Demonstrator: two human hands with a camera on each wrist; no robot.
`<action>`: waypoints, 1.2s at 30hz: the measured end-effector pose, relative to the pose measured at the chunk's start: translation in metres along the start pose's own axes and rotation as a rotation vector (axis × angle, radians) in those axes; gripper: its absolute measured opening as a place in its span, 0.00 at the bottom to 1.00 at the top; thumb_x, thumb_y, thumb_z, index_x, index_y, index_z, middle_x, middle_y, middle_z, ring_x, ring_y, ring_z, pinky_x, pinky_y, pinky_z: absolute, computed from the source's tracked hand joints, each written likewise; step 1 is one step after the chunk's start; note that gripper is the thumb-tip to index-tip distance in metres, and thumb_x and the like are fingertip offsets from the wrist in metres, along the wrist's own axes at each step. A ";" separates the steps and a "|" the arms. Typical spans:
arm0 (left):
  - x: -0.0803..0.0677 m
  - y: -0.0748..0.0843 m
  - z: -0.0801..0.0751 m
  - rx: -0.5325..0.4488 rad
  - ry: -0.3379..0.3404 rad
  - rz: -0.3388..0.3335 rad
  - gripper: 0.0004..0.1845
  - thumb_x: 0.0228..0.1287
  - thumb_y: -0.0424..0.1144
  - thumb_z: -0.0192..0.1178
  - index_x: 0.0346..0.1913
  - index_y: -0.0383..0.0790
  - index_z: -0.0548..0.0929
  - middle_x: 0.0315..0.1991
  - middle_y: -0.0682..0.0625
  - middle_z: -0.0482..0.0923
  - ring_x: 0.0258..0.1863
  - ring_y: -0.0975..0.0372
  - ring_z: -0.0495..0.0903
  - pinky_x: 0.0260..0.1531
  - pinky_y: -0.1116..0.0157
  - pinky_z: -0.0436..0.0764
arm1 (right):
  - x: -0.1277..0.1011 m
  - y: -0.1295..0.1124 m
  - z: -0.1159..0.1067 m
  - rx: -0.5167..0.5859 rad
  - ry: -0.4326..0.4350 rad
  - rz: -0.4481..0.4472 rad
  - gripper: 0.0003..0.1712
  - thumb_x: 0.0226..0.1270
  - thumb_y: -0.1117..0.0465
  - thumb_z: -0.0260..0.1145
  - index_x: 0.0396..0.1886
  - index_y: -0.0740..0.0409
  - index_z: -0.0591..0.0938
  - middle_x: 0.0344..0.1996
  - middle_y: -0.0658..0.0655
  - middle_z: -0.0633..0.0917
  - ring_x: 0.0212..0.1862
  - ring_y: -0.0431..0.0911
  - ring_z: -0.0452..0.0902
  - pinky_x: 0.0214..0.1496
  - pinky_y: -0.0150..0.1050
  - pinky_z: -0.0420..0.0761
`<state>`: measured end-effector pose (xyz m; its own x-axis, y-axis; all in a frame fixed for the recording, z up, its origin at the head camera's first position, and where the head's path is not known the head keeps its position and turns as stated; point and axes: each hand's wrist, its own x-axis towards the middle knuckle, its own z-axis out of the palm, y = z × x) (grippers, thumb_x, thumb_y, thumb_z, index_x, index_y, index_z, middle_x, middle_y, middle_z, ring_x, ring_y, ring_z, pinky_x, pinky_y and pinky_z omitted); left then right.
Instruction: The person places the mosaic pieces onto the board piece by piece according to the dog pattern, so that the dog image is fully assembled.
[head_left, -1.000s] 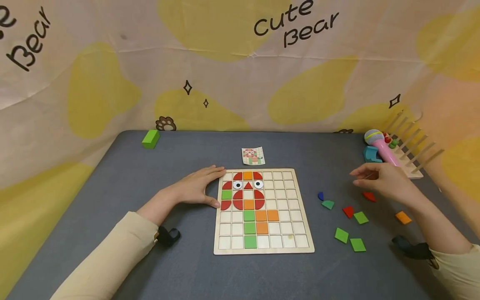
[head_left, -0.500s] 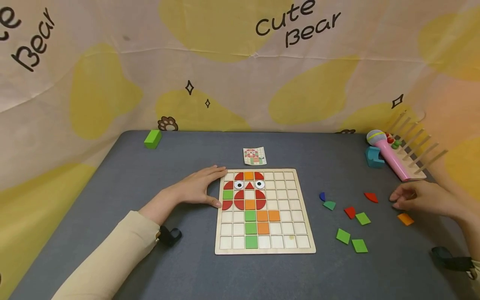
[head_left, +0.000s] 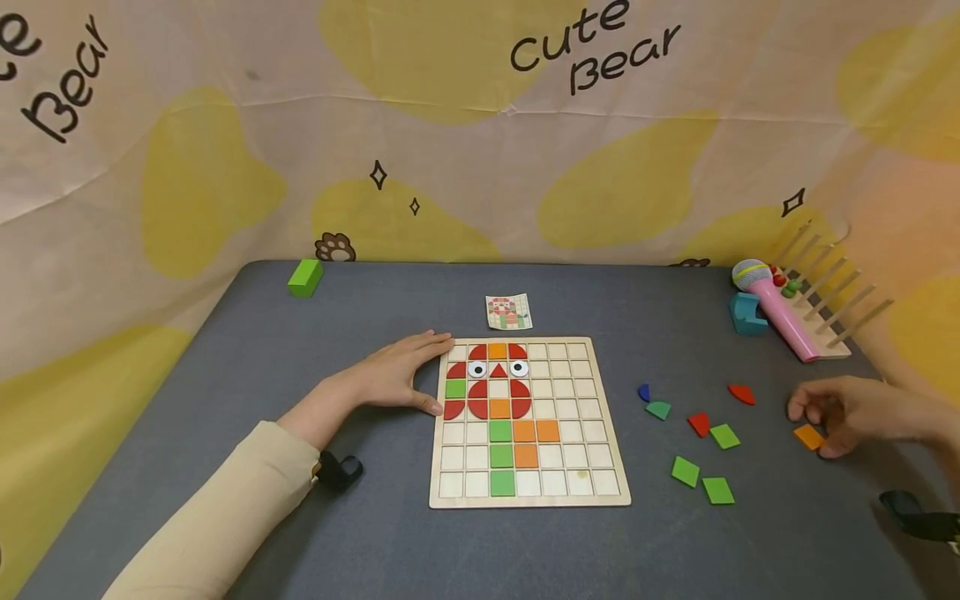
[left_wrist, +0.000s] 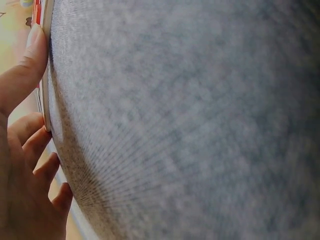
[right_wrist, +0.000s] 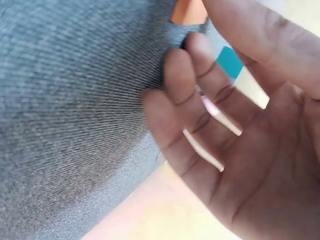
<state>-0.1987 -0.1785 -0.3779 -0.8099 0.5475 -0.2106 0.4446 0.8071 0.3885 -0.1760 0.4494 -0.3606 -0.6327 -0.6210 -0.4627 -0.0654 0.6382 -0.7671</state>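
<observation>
A wooden grid board (head_left: pixel 617 492) lies mid-table, with red, orange and green pieces and two eye pieces in some cells. My left hand (head_left: pixel 393 372) rests at its left side, thumb on the edge and fingers at the top left corner. In the left wrist view the thumb (left_wrist: pixel 34 55) touches the board's rim (left_wrist: pixel 46 95). My right hand (head_left: pixel 862 412) is low at the far right, around an orange square tile (head_left: pixel 807 437), thumb beside it and fingers behind it. In the right wrist view the fingers (right_wrist: pixel 180 77) are loosely bent, with the orange tile (right_wrist: pixel 190 12) near the thumb.
Green tiles (head_left: pixel 685 472), a red tile (head_left: pixel 699 424), a red quarter piece (head_left: pixel 742 394), a teal piece (head_left: pixel 658 410) and a blue piece (head_left: pixel 644 392) lie right of the board. A pattern card (head_left: pixel 508 312), green block (head_left: pixel 305 277), pink toy microphone (head_left: pixel 783 317) and pegged rack (head_left: pixel 836 343) stand behind.
My right hand has moved right and toward me, from above the red quarter piece down to the orange tile. My left hand stays at the board.
</observation>
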 end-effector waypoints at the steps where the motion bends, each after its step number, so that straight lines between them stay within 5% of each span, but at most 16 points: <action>1: 0.000 0.000 0.000 0.000 -0.001 0.000 0.57 0.49 0.65 0.71 0.78 0.47 0.56 0.80 0.48 0.52 0.81 0.48 0.49 0.74 0.38 0.56 | 0.001 0.000 0.001 -0.020 0.013 -0.010 0.19 0.50 0.74 0.70 0.42 0.70 0.73 0.26 0.49 0.68 0.22 0.45 0.64 0.24 0.31 0.74; 9: 0.000 0.000 0.000 0.005 -0.001 0.000 0.57 0.49 0.65 0.70 0.78 0.47 0.56 0.80 0.48 0.52 0.81 0.48 0.49 0.74 0.38 0.57 | 0.004 -0.002 0.006 -0.211 0.117 -0.039 0.17 0.47 0.67 0.75 0.36 0.58 0.77 0.25 0.51 0.72 0.27 0.41 0.69 0.24 0.31 0.70; 21: -0.001 0.000 0.000 0.005 0.005 0.011 0.56 0.50 0.65 0.70 0.78 0.46 0.57 0.80 0.47 0.53 0.80 0.47 0.50 0.75 0.40 0.57 | 0.008 -0.016 0.005 -0.333 0.164 0.100 0.12 0.54 0.61 0.74 0.32 0.56 0.77 0.24 0.43 0.77 0.26 0.34 0.71 0.27 0.30 0.68; 36: -0.001 0.001 -0.001 -0.005 -0.004 -0.001 0.56 0.50 0.65 0.70 0.78 0.47 0.56 0.80 0.47 0.52 0.81 0.48 0.49 0.75 0.39 0.56 | 0.039 -0.065 0.031 -0.384 0.360 -0.204 0.07 0.57 0.65 0.74 0.35 0.53 0.84 0.28 0.40 0.84 0.28 0.32 0.76 0.30 0.26 0.77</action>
<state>-0.1977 -0.1789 -0.3769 -0.8085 0.5478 -0.2147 0.4419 0.8063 0.3933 -0.1725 0.3697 -0.3430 -0.7966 -0.5979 -0.0890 -0.4481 0.6829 -0.5769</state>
